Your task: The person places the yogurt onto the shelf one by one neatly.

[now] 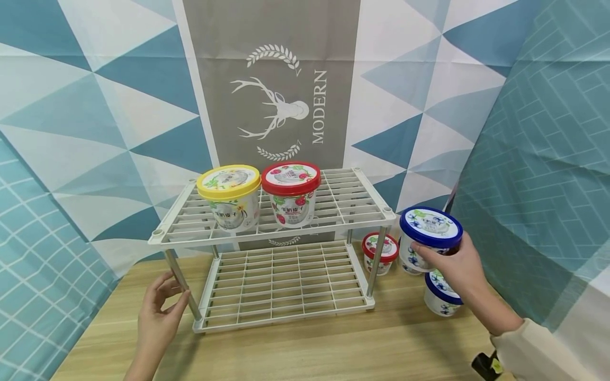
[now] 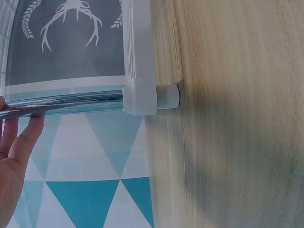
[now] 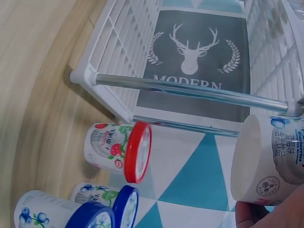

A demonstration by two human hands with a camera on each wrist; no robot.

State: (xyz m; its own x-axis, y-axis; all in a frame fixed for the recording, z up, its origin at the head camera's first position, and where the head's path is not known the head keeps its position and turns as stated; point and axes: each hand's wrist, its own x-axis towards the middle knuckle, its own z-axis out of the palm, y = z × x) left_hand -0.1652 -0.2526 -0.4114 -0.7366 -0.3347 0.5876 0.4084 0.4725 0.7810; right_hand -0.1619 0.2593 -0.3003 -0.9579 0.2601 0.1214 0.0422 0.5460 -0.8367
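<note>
A white two-tier wire shelf rack point(image 1: 286, 323) stands on the wooden tabletop. My left hand point(image 1: 159, 312) grips its front left metal post point(image 2: 71, 102), fingers and thumb on either side. My right hand point(image 1: 452, 259) holds a blue-lidded paper tub point(image 1: 431, 227) with blueberry pictures, raised off the table at the rack's right. In the right wrist view, that tub point(image 3: 266, 161) shows its white base and side. On the upper tier, a yellow-lidded tub point(image 1: 231, 198) and a red-lidded tub point(image 1: 292, 193) stand side by side.
Right of the rack, on the table, are a small red-lidded tub point(image 1: 379, 254) and two blue-lidded tubs, one point(image 3: 126, 204) farther back and one point(image 1: 443, 299) nearer. A patterned cloth point(image 1: 286, 32) with a deer print hangs behind. A dark object point(image 1: 486, 365) lies by the right sleeve.
</note>
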